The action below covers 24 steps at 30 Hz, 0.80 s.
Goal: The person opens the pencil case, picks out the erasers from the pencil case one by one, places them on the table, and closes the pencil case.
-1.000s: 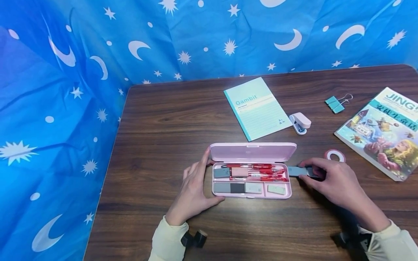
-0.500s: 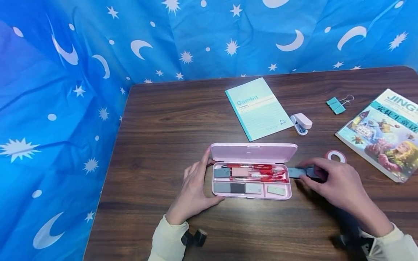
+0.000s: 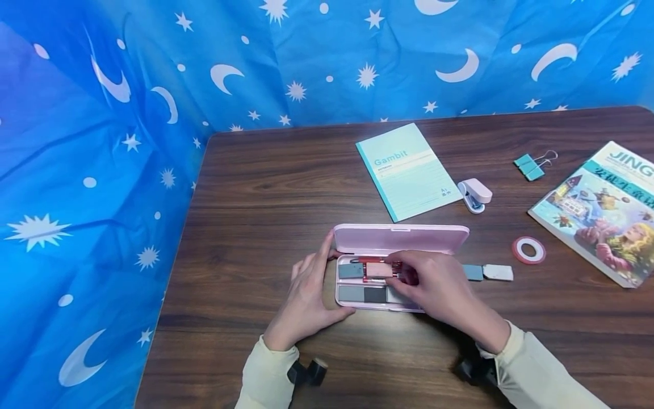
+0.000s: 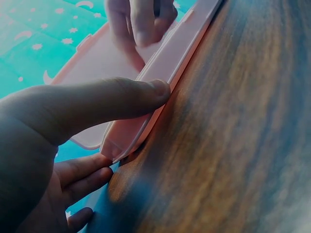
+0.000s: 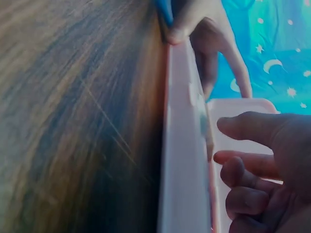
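My left hand (image 3: pixel 304 298) steadies the left end of an open pink pencil case (image 3: pixel 343 307), thumb on its front edge and fingers behind. Over the case's right part reaches my right hand (image 3: pixel 441 284), thumb and index finger apart beside a pink eraser (image 3: pixel 379 270). The right wrist view shows no object between those fingertips. The eraser lies on red pens (image 3: pixel 372 259), beside a grey-blue eraser (image 3: pixel 351 271). In the front compartment are a grey block (image 3: pixel 351 293) and a dark block (image 3: pixel 375 295). The right hand hides the other contents.
Right of the case lie a blue-grey block (image 3: pixel 473 272) and a white block (image 3: pixel 498 272), end to end. Farther out are a red-rimmed tape roll (image 3: pixel 528 250), a book (image 3: pixel 603 210), a teal binder clip (image 3: pixel 530 167), a stapler (image 3: pixel 476 195) and a notebook (image 3: pixel 409 170).
My right hand has let go of the blocks right of the case and moved left over the case, uncovering the white block. The left hand keeps its hold.
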Each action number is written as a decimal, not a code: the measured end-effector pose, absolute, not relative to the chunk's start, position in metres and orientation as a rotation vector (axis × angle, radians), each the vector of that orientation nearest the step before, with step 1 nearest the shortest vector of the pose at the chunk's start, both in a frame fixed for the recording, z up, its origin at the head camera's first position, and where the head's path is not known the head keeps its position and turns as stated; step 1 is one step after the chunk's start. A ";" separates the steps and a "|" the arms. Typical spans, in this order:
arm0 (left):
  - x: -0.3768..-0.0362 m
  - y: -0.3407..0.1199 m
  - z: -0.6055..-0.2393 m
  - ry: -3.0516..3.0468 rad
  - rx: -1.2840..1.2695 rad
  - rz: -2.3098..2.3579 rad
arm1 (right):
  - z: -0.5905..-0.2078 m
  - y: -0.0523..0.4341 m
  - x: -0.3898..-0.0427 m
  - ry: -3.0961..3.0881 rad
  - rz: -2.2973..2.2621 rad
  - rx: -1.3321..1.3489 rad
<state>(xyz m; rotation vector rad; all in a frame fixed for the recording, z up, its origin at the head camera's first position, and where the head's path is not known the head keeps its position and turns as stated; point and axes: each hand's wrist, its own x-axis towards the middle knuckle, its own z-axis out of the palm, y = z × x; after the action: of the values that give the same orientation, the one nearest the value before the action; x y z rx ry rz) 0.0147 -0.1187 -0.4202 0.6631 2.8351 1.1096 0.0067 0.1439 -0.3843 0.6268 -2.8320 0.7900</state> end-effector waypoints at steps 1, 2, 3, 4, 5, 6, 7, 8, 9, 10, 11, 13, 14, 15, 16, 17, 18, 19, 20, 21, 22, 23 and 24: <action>0.014 -0.118 -0.420 2.831 0.666 1.111 | -0.385 0.142 0.006 -2.843 0.782 0.622; 0.014 -0.118 -0.421 2.827 0.667 1.112 | -0.386 0.141 0.005 -2.852 0.776 0.618; 0.014 -0.117 -0.421 2.824 0.668 1.114 | -0.387 0.140 0.005 -2.863 0.767 0.612; 0.014 -0.117 -0.421 2.822 0.667 1.115 | -0.387 0.139 0.004 -2.870 0.763 0.609; 0.014 -0.116 -0.421 2.820 0.665 1.115 | -0.387 0.139 0.004 -2.876 0.759 0.608; 0.014 -0.116 -0.421 2.818 0.661 1.115 | -0.388 0.139 0.004 -2.882 0.759 0.607; 0.014 -0.116 -0.421 2.817 0.659 1.111 | -0.387 0.139 0.004 -2.881 0.759 0.609; 0.014 -0.116 -0.421 2.819 0.656 1.109 | -0.387 0.139 0.004 -2.878 0.770 0.612; 0.014 -0.116 -0.421 2.820 0.655 1.111 | -0.386 0.141 0.004 -2.867 0.789 0.620; 0.015 -0.116 -0.421 2.823 0.654 1.113 | -0.385 0.143 0.004 -2.854 0.812 0.627; 0.015 -0.117 -0.420 2.828 0.656 1.111 | -0.383 0.146 0.006 -2.842 0.838 0.630; 0.016 -0.117 -0.420 2.834 0.658 1.118 | -0.379 0.157 0.010 -2.802 0.902 0.631; 0.016 -0.116 -0.420 2.835 0.659 1.121 | -0.377 0.165 0.014 -2.786 0.934 0.625; 0.016 -0.116 -0.421 2.836 0.662 1.125 | -0.375 0.173 0.017 -2.774 0.958 0.612; 0.016 -0.116 -0.421 2.837 0.665 1.128 | -0.374 0.183 0.021 -2.763 0.979 0.594; 0.016 -0.116 -0.421 2.839 0.668 1.131 | -0.372 0.193 0.026 -2.754 0.998 0.571; 0.016 -0.116 -0.422 2.837 0.670 1.138 | -0.372 0.203 0.030 -2.746 1.009 0.544; 0.016 -0.116 -0.422 2.836 0.672 1.140 | -0.371 0.214 0.034 -2.746 1.021 0.515; 0.015 -0.116 -0.422 2.837 0.677 1.142 | -0.371 0.225 0.038 -2.760 1.025 0.476; 0.015 -0.116 -0.423 2.838 0.680 1.144 | -0.372 0.235 0.042 -2.764 1.028 0.436; 0.015 -0.117 -0.423 2.837 0.683 1.147 | -0.373 0.244 0.046 -2.766 1.032 0.401; 0.015 -0.117 -0.423 2.836 0.683 1.147 | -0.374 0.253 0.050 -2.776 1.031 0.366; 0.015 -0.117 -0.423 2.835 0.682 1.146 | -0.376 0.261 0.053 -2.784 1.023 0.336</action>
<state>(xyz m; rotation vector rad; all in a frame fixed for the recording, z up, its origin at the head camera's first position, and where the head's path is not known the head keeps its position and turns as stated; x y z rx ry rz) 0.0147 -0.1168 -0.4234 0.6820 2.8347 1.1461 0.0534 0.2613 -0.3756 0.3361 -2.7840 1.0227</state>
